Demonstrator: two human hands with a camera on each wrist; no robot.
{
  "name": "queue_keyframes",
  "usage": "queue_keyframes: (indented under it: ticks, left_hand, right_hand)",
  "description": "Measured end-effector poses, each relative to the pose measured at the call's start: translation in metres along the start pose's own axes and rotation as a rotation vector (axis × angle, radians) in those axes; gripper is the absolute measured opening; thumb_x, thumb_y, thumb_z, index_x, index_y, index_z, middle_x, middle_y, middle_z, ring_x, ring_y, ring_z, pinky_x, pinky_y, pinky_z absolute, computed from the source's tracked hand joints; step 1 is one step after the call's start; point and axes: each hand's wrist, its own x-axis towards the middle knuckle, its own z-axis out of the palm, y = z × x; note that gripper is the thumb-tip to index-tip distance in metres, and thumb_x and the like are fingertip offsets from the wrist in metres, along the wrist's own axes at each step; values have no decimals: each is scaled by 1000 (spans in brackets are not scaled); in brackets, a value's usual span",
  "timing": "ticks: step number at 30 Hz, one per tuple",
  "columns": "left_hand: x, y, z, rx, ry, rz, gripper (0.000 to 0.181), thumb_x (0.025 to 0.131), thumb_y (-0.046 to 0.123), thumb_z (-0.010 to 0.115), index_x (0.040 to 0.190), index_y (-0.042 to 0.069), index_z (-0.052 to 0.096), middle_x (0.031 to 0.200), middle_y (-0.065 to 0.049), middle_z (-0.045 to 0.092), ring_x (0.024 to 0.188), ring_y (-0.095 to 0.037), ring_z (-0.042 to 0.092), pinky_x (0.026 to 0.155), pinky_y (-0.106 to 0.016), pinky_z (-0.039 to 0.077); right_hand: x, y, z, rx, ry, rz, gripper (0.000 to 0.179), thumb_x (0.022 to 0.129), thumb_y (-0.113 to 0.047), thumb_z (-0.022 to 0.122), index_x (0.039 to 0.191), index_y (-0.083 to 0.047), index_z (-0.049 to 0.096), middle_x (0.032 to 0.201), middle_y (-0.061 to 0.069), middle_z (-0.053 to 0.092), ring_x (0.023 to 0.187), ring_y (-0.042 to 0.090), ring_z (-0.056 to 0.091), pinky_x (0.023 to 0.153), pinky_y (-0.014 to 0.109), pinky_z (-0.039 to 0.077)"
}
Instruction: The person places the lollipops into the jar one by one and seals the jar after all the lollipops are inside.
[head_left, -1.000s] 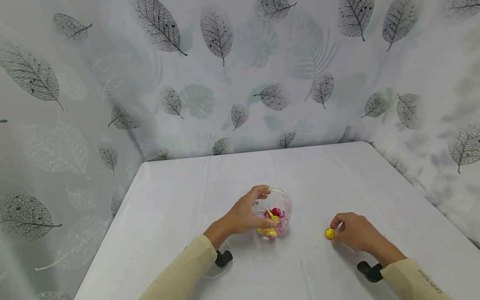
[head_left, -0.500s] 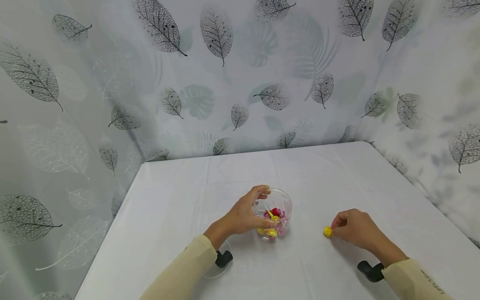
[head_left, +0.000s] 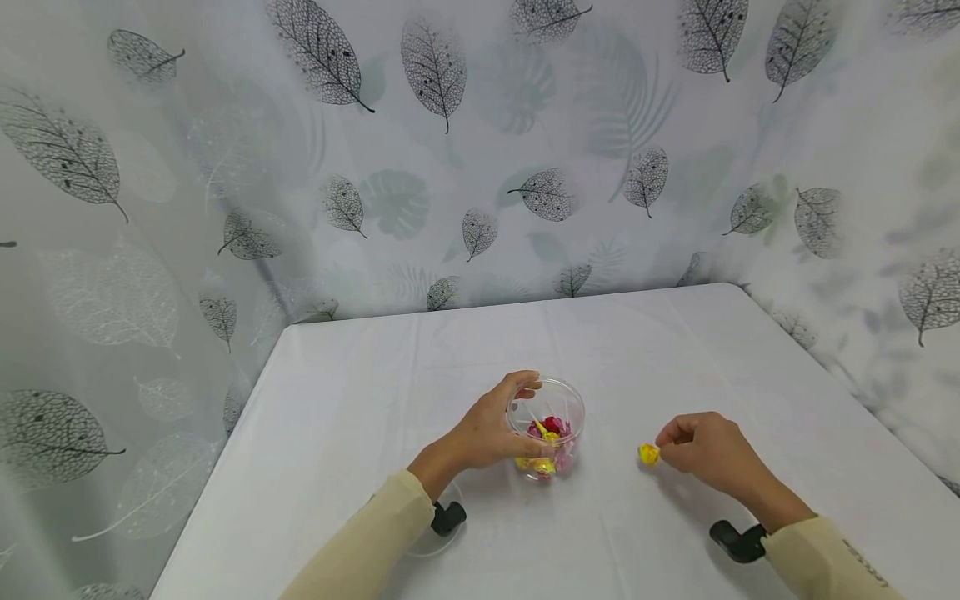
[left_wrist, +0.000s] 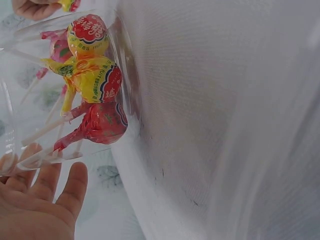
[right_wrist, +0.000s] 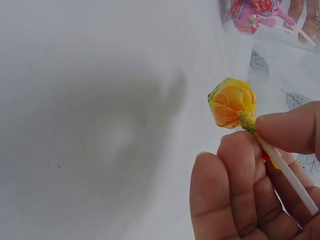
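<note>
A clear plastic jar stands on the table, and my left hand grips it round its left side. Inside it lie several wrapped lollipops, yellow, red and pink, with white sticks. To the right of the jar, my right hand pinches a yellow lollipop by its stick, just below the wrapped head. Thumb and fingers meet near the twisted wrapper, with the head pointing left toward the jar. In the right wrist view the lollipop appears raised off the white surface.
A clear round lid lies on the white-covered table, partly hidden under my left wrist. Leaf-printed curtains surround the table at the back and sides. Each wrist carries a black camera mount.
My right hand has moved slightly up and left in the head view with the yellow lollipop, which now shows more of its head. The left hand and jar have stayed still.
</note>
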Motion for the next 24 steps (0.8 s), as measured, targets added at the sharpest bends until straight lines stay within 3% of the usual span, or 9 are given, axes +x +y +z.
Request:
queue_keyframes:
  ticks: [5,13,17,24]
  left_hand:
    - [0,-1,0,0,1,12,97,80,38,91,158,24,34,155,-2,51,142,-15,49,116,-54,40]
    - [-1,0,-1,4,2,15,97,80,38,92,158,24,34,154,2,52,142,-15,49,116,-53,40]
    - [0,0,-1,2,2,19,98,81,36,92,158,22,34,155,-3,51,143,-16,48,116,-53,40]
    - [0,0,-1,8,-2,17,97,81,37,91,158,23,34,155,-2,51,142,-16,49,116,-53,40]
  right_hand:
    - [0,-2,-1,36,1,21,11,90,-14,73,98,-7,75,94,2,73,78,17,64,62,32,50]
    - [1,-4,-4,115,-7,47,16,91,-12,72,105,-5,75,100,5,74,81,18,66,67,34,53]
    - [1,-5,-8,150,-9,29,18,93,-13,70,108,-4,74,104,7,75,84,20,69,72,36,54]
    - [0,-9,-12,218,15,3,22,97,-19,71,111,-3,74,109,11,75,89,23,73,83,46,58]
